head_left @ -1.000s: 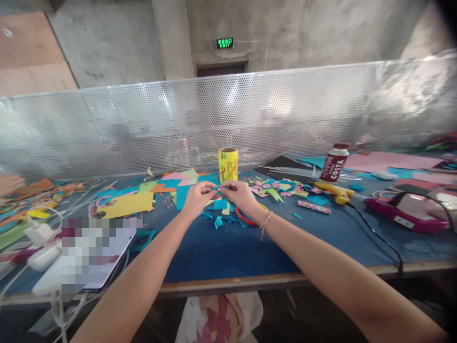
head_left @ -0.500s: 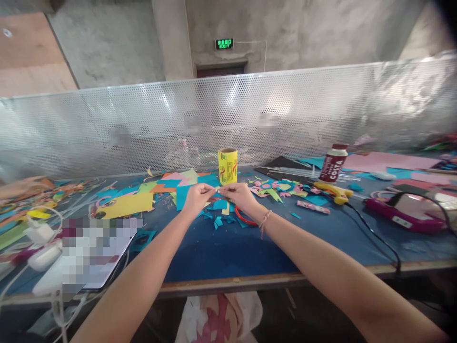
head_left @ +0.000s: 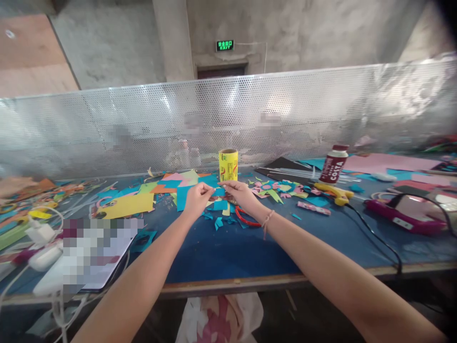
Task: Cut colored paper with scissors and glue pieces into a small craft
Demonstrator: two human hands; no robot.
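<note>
My left hand (head_left: 197,197) and my right hand (head_left: 240,193) meet over the blue table (head_left: 228,247), both pinched on a small piece of coloured paper (head_left: 218,191) held between the fingertips. Its shape is too small to make out. Beneath the hands lie blue paper scraps (head_left: 218,208) and red-handled scissors (head_left: 246,219). A yellow roll (head_left: 228,164) stands upright just behind the hands.
Sheets of yellow paper (head_left: 124,205) and mixed cuttings (head_left: 278,188) cover the table. A Costa bottle (head_left: 333,164), a yellow glue gun (head_left: 333,192) with its cable and a pink device (head_left: 403,214) sit to the right. Chargers (head_left: 39,243) lie left. A perforated metal screen (head_left: 228,119) closes the far edge.
My hands have shifted slightly apart, still pinching the small paper piece. Someone's hand at the far left edge has drawn back out of view.
</note>
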